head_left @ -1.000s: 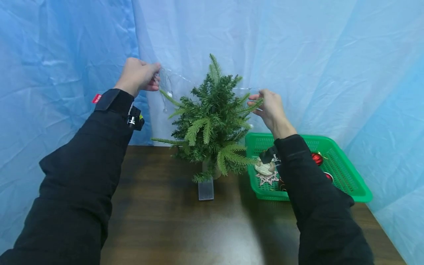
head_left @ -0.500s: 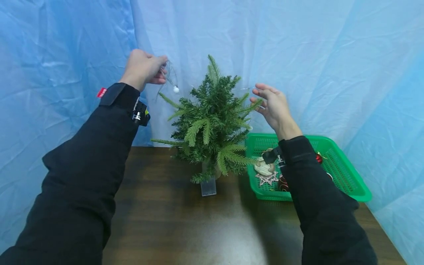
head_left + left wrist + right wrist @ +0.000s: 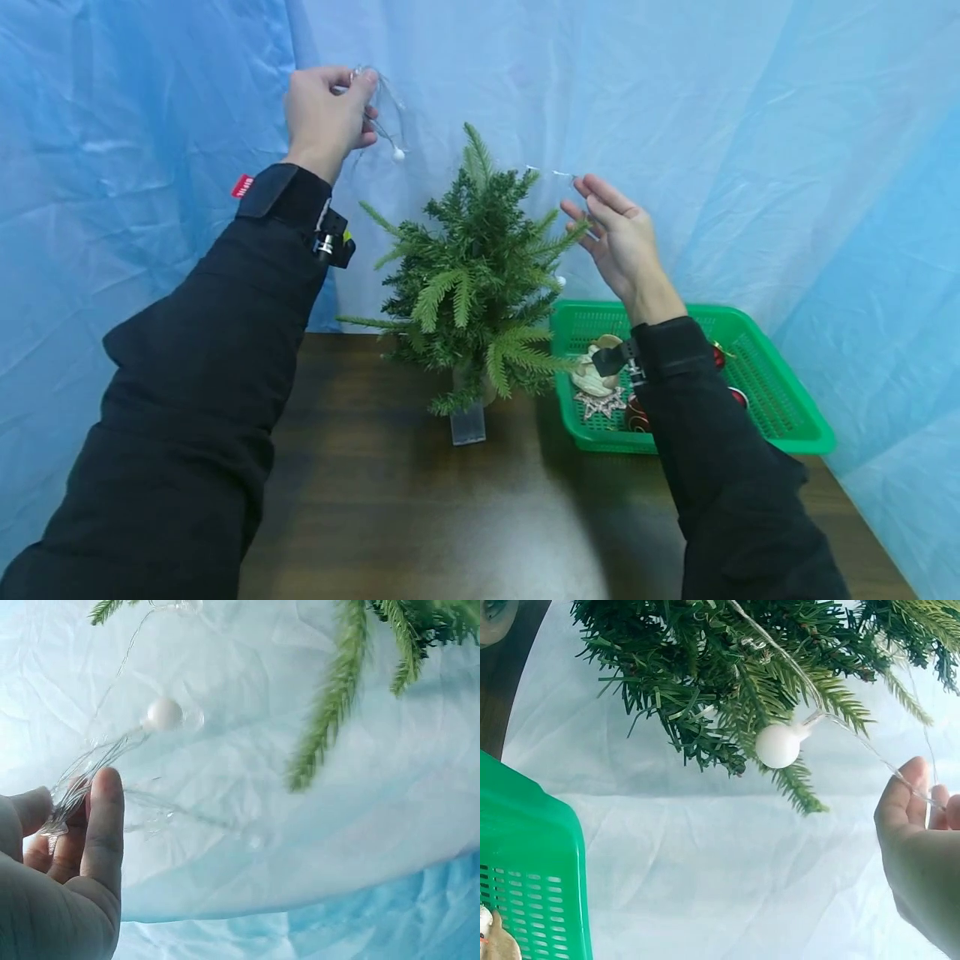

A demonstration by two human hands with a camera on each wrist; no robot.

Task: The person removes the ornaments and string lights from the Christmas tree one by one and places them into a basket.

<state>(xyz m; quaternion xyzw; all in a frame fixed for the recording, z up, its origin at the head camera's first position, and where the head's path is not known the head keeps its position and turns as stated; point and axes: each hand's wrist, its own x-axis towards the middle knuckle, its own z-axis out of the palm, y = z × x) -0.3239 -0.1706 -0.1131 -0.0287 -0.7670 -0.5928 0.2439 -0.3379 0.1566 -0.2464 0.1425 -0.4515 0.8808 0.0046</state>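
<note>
High at the left of the head view, my left hand pinches a gathered bundle of clear-wired string lights between thumb and fingers. A round white bulb hangs just past the fingertips. On the other side of a small artificial Christmas tree, my right hand has its fingers loosely extended beside the upper branches. The clear wire runs across those fingers. Another white bulb hangs at the tree's right side, with wire leading up into the branches.
A green plastic basket stands right of the tree, under my right forearm. In it lie a star-shaped ornament, red baubles and a pale figure ornament. Blue-white cloth hangs behind the dark wooden table.
My left hand has risen and shifted slightly right with the wire bundle. My right hand has moved up a little, its fingers more spread. The tree has shifted slightly.
</note>
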